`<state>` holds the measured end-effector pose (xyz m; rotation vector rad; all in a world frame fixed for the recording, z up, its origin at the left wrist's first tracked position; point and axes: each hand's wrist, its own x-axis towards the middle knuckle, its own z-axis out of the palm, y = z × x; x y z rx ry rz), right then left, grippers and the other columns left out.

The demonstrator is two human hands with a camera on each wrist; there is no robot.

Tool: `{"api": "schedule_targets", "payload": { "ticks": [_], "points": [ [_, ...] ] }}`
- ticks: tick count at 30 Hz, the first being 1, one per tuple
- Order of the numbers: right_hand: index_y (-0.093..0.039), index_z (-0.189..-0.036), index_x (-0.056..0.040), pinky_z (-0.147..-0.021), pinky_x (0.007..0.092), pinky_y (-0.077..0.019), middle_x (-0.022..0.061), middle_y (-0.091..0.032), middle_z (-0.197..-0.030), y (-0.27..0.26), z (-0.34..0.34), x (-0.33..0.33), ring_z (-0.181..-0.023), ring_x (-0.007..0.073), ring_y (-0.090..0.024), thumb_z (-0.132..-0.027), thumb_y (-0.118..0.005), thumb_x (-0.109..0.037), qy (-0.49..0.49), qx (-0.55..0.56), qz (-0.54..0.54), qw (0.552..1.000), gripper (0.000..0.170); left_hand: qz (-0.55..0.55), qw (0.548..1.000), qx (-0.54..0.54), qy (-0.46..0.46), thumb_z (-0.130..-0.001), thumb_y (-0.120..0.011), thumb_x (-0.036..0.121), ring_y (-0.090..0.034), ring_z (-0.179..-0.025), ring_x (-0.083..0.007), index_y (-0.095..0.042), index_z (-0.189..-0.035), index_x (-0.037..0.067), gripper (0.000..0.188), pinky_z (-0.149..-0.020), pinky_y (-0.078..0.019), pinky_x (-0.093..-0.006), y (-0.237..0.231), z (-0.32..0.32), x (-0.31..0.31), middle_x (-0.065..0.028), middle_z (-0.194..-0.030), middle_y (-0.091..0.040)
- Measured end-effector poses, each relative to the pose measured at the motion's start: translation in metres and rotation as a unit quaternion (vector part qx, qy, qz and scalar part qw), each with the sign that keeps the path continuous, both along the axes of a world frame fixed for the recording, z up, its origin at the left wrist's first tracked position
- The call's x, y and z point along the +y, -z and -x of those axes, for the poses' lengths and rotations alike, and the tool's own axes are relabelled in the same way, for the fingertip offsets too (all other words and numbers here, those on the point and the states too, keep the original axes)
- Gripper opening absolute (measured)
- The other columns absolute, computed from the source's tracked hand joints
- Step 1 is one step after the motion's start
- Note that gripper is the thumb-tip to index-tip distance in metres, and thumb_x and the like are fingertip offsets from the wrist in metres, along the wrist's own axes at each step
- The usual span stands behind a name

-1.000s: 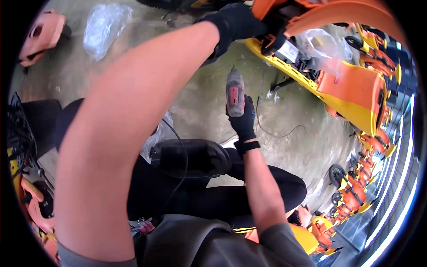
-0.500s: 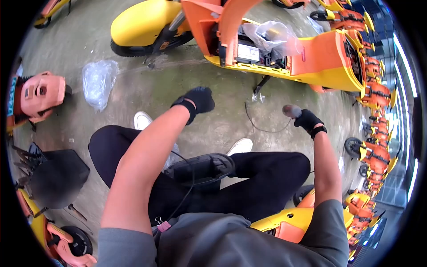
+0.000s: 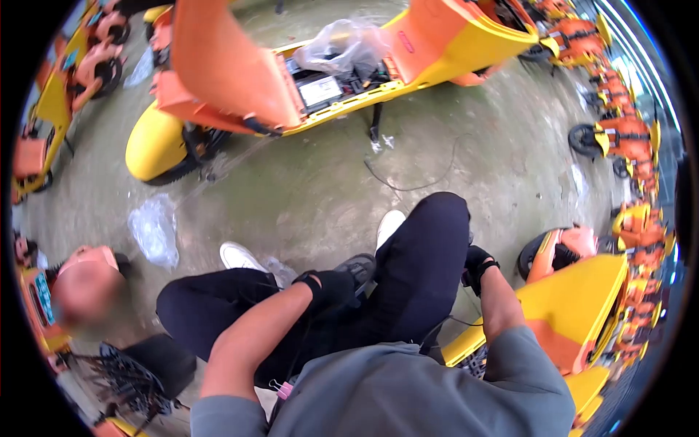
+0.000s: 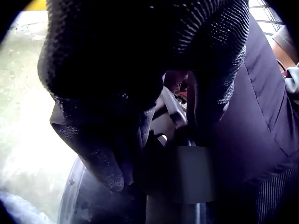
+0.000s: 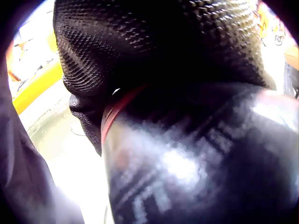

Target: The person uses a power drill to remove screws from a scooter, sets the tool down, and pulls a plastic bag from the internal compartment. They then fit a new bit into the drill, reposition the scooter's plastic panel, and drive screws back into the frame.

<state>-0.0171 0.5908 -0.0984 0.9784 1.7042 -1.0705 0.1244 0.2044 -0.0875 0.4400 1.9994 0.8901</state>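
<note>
Left hand (image 3: 331, 290), in a black glove, bends its fingers over a black moulded part (image 3: 358, 268) between the person's knees (image 3: 440, 218); whether they close on it, I cannot tell. Just outside the right knee, the right hand (image 3: 477, 266), also gloved, grips a dark, glossy power tool (image 5: 187, 163). Both hands have just drawn in from over the floor (image 3: 291, 178), so work now seems centred on that part; on the far side stands an orange-and-yellow scooter (image 3: 421, 36), untouched.
</note>
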Motion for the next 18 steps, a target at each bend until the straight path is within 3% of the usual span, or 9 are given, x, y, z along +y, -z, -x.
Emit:
{"api": "schedule_targets", "payload": {
  "ticks": [4, 6, 10, 13, 15, 18],
  "points": [
    [-0.061, -0.079, -0.0072, -0.048, 0.0386, -0.0374, 0.0077, -0.054, -0.067, 0.041, -0.021, 0.035, -0.055, 0.0203, -0.048, -0.073, -0.064, -0.015, -0.060, 0.010, -0.071, 0.996, 0.010, 0.043, 0.999, -0.002, -0.007, -0.079, -0.056, 0.042, -0.062, -0.092, -0.0397, -0.067, -0.097, -0.001, 0.048, -0.082, -0.0478, -0.0444, 0.012, -0.009, 0.008, -0.0270, -0.098, -0.064],
    [-0.061, -0.081, -0.0061, -0.047, 0.0381, -0.0388, 0.0078, -0.054, -0.066, 0.051, -0.030, 0.046, -0.053, 0.0206, -0.048, -0.074, -0.064, -0.015, -0.066, 0.019, -0.075, 0.995, 0.011, 0.046, 0.999, 0.009, 0.016, -0.080, -0.054, 0.043, -0.062, -0.094, -0.0400, -0.067, -0.097, -0.001, 0.049, -0.082, -0.0475, -0.0454, 0.010, -0.007, 0.009, -0.0275, -0.099, -0.064],
    [-0.064, -0.077, -0.0052, -0.045, 0.0380, -0.0385, 0.0101, -0.056, -0.067, 0.051, -0.044, 0.055, -0.053, 0.0216, -0.049, -0.074, -0.064, -0.017, -0.055, 0.024, -0.088, 0.994, 0.012, 0.061, 0.994, 0.036, 0.081, -0.083, -0.053, 0.042, -0.061, -0.096, -0.0399, -0.067, -0.097, 0.000, 0.047, -0.082, -0.0473, -0.0462, 0.025, -0.007, 0.007, -0.0263, -0.099, -0.064],
    [-0.064, -0.071, -0.0040, -0.046, 0.0374, -0.0404, 0.0105, -0.057, -0.062, 0.088, -0.060, 0.073, -0.051, 0.0215, -0.052, -0.073, -0.063, -0.013, -0.015, 0.052, -0.089, 0.995, 0.009, 0.034, 0.996, 0.022, 0.078, -0.084, -0.055, 0.036, -0.061, -0.095, -0.0397, -0.065, -0.101, 0.000, 0.042, -0.080, -0.0482, -0.0441, 0.033, -0.008, 0.004, -0.0271, -0.100, -0.063],
    [-0.064, -0.070, -0.0035, -0.047, 0.0370, -0.0407, 0.0103, -0.057, -0.061, 0.102, -0.067, 0.078, -0.052, 0.0213, -0.054, -0.072, -0.063, -0.012, 0.014, 0.071, -0.084, 0.994, 0.009, -0.002, 1.000, 0.018, 0.023, -0.080, -0.056, 0.033, -0.062, -0.095, -0.0391, -0.066, -0.091, 0.000, 0.037, -0.082, -0.0472, -0.0465, 0.041, -0.014, 0.001, -0.0231, -0.096, -0.066],
    [-0.064, -0.071, -0.0020, -0.047, 0.0360, -0.0413, 0.0105, -0.059, -0.061, 0.124, -0.066, 0.092, -0.053, 0.0211, -0.057, -0.072, -0.064, -0.012, 0.006, 0.084, -0.080, 0.993, 0.010, -0.084, 0.996, -0.031, -0.024, -0.078, -0.059, 0.032, -0.062, -0.095, -0.0386, -0.067, -0.092, 0.001, 0.035, -0.083, -0.0475, -0.0450, 0.093, -0.029, -0.013, -0.0227, -0.094, -0.066]
  ]
}}
